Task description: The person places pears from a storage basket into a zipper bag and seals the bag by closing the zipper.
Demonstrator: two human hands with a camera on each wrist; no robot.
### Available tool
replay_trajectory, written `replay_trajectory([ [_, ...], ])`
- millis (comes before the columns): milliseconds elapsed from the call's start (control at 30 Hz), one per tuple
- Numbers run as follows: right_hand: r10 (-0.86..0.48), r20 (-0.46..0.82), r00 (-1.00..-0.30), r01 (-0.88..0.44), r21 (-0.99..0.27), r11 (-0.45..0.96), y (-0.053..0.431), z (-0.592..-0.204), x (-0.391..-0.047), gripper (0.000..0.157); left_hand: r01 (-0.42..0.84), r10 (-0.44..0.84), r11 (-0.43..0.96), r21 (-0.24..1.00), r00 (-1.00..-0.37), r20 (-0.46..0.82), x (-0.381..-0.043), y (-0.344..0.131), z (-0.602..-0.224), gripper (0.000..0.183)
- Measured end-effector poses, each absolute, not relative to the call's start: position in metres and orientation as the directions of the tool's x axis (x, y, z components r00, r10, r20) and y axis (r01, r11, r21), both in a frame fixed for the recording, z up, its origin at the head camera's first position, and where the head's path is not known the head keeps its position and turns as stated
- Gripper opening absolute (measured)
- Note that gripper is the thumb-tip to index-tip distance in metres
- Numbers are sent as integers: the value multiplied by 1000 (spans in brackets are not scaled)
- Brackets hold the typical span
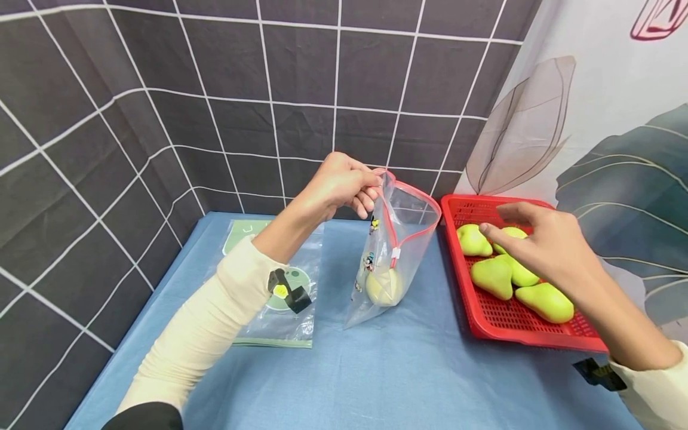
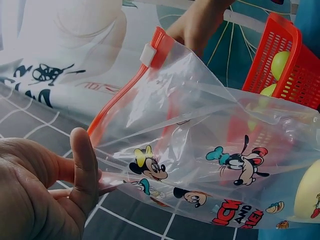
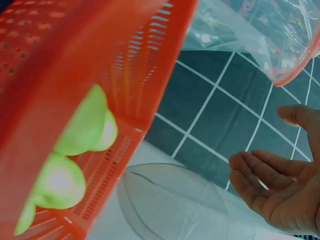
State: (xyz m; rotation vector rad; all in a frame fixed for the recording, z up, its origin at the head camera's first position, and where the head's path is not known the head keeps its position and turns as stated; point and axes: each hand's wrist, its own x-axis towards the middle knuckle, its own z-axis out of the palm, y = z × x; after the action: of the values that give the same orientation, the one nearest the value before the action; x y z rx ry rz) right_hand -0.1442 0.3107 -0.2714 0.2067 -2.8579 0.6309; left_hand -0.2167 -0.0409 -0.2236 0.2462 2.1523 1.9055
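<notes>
My left hand (image 1: 346, 185) pinches the red-edged rim of a clear zip bag (image 1: 411, 239) printed with cartoon characters. The bag hangs with its mouth spread, and one pale yellow-green fruit (image 1: 384, 288) lies in its bottom. In the left wrist view a white slider (image 2: 148, 55) sits on the red zip strip. My right hand (image 1: 548, 242) hovers over the red basket (image 1: 484, 327), thumb apart from the fingers, nothing between them; the right wrist view shows its fingers loosely bent. Several green pears (image 1: 545, 302) lie in the basket.
A second clear bag with a green print (image 1: 276, 322) lies flat on the blue cloth (image 1: 365, 376), under my left forearm. Behind stands a dark wall covering with white grid lines (image 1: 301, 71); a light leaf-patterned curtain (image 1: 607, 71) hangs at the right.
</notes>
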Motion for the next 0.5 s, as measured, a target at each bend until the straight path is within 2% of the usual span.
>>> replay_trajectory([
  [167, -140, 155, -978, -186, -335, 924, 323, -283, -143, 65, -35, 283, 120, 992, -957, -68, -217, -43, -226, 15],
  [367, -173, 84, -981, -189, -245, 951, 342, -297, -144, 76, -31, 277, 112, 993, -959, -61, -218, -47, -225, 14],
  [500, -195, 40, -980, -199, -177, 964, 357, -302, -145, 75, -21, 290, 103, 994, -956, -50, -217, -47, -223, 15],
])
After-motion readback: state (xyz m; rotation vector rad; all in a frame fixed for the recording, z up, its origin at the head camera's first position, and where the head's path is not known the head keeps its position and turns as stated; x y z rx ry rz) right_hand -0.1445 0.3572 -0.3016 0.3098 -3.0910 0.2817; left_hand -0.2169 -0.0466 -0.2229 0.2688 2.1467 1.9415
